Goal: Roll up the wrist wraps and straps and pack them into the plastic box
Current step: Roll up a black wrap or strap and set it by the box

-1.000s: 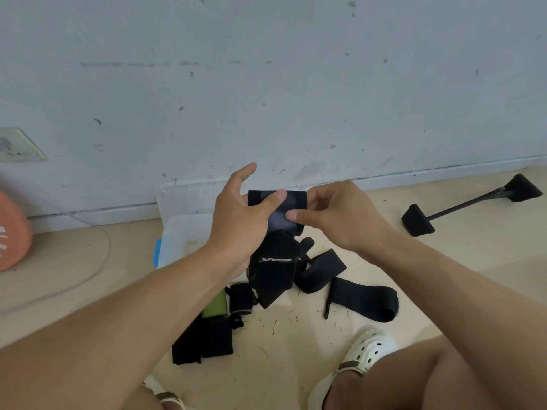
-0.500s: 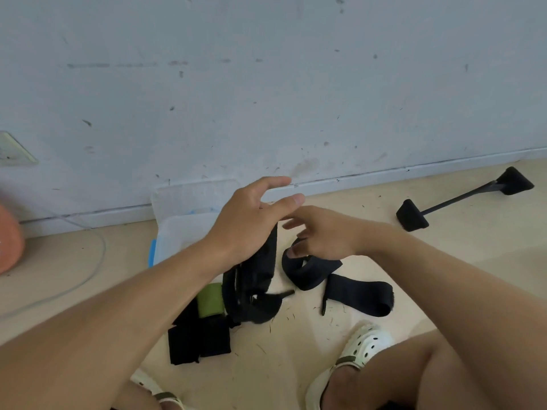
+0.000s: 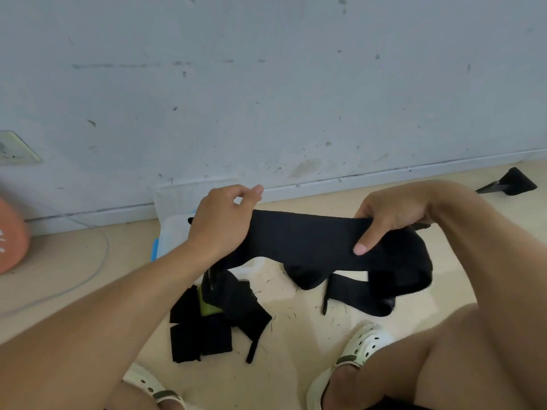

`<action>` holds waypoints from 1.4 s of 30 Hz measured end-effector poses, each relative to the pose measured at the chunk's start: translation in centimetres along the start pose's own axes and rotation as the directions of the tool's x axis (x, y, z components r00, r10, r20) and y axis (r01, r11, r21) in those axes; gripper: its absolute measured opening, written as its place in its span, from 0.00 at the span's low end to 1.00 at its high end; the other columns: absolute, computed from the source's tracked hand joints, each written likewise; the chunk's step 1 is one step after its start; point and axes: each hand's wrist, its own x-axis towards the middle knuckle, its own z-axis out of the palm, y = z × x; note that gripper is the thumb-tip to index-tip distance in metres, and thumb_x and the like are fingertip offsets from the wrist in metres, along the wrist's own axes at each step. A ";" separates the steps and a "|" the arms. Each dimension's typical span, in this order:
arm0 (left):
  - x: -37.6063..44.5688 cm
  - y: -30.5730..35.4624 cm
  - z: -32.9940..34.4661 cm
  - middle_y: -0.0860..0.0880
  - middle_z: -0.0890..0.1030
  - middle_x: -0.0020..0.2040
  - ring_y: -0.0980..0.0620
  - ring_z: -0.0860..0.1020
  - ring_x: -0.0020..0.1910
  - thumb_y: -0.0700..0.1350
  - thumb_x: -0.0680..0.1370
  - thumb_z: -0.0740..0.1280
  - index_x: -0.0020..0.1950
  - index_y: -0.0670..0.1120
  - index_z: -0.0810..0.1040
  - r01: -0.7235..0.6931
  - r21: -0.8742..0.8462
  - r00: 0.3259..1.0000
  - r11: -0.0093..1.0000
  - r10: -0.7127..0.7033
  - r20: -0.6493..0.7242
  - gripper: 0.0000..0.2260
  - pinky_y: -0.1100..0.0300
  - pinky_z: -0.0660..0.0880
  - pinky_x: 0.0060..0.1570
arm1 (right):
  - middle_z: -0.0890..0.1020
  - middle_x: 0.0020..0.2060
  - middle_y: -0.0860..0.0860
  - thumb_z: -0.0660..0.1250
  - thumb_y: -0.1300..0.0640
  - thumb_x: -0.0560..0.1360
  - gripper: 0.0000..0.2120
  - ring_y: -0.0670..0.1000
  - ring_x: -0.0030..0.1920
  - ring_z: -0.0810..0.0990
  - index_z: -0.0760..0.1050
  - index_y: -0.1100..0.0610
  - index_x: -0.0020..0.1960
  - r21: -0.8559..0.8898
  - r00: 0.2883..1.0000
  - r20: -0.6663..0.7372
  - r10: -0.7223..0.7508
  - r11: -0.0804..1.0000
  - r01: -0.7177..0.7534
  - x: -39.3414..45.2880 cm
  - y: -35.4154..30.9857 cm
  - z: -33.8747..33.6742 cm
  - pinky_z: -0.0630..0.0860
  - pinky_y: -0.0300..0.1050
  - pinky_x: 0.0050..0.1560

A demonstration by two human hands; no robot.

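left hand (image 3: 220,229): fingers curled on one end of black strap (image 3: 305,241).
right hand (image 3: 390,216): pinches other end.
tip: keep taut & flat, roll tight w/ edges aligned.

The black strap (image 3: 305,238) is matt woven cloth. The plastic box (image 3: 174,232) is translucent and smooth. The clogs (image 3: 358,350) look like matt foam plastic. The floor (image 3: 296,365) is smooth; the wall (image 3: 266,84) matt, scuffed paint.
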 end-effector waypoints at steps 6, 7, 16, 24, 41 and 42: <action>-0.6 -0.1 0.5 0.50 0.88 0.48 0.53 0.84 0.47 0.68 0.77 0.65 0.56 0.58 0.81 0.056 0.092 0.968 0.994 -0.076 0.238 0.17 0.56 0.78 0.55 | 0.84 0.28 0.49 0.81 0.48 0.68 0.11 0.46 0.26 0.79 0.87 0.54 0.41 0.204 0.927 -0.352 0.134 0.977 -0.064 -0.4 2.9 -0.5 0.69 0.35 0.23; -0.9 0.0 0.7 0.52 0.87 0.47 0.55 0.84 0.47 0.68 0.76 0.67 0.58 0.59 0.81 0.051 0.073 0.949 0.996 -0.071 0.306 0.18 0.55 0.78 0.57 | 0.85 0.30 0.50 0.82 0.47 0.67 0.12 0.49 0.30 0.81 0.87 0.55 0.40 0.257 0.891 -0.430 0.148 0.966 -0.037 -0.3 3.1 -0.5 0.71 0.38 0.27; -1.3 1.4 2.1 0.61 0.80 0.62 0.64 0.78 0.62 0.51 0.72 0.80 0.78 0.58 0.65 -0.065 -0.205 0.963 0.977 0.115 0.244 0.39 0.62 0.74 0.64 | 0.89 0.40 0.49 0.80 0.47 0.70 0.11 0.49 0.42 0.88 0.87 0.53 0.46 0.336 0.833 -0.547 -0.087 0.888 0.314 0.8 -0.1 1.2 0.81 0.40 0.41; -1.5 2.1 1.1 0.65 0.84 0.53 0.78 0.75 0.55 0.46 0.71 0.81 0.78 0.62 0.64 -0.111 -0.136 0.839 0.984 0.166 0.518 0.41 0.79 0.66 0.58 | 0.87 0.53 0.60 0.78 0.58 0.71 0.18 0.63 0.56 0.85 0.81 0.58 0.60 0.257 0.919 -0.077 -0.386 0.883 0.393 1.1 -1.9 2.7 0.79 0.55 0.66; -0.6 0.4 1.6 0.50 0.76 0.43 0.54 0.75 0.40 0.41 0.77 0.76 0.71 0.55 0.71 0.064 -0.024 0.966 0.998 -0.055 0.253 0.26 0.63 0.70 0.43 | 0.89 0.43 0.49 0.81 0.54 0.68 0.13 0.47 0.41 0.87 0.84 0.49 0.52 -0.053 0.995 -0.082 0.061 0.996 -0.066 0.2 0.7 0.7 0.77 0.41 0.47; -0.5 0.3 1.5 0.50 0.76 0.43 0.54 0.76 0.40 0.41 0.77 0.76 0.72 0.55 0.71 0.074 -0.022 0.967 0.997 -0.066 0.244 0.26 0.63 0.70 0.43 | 0.89 0.42 0.48 0.81 0.54 0.69 0.13 0.46 0.41 0.87 0.85 0.48 0.51 -0.065 0.994 -0.085 0.073 0.995 -0.079 0.3 0.7 0.8 0.76 0.42 0.51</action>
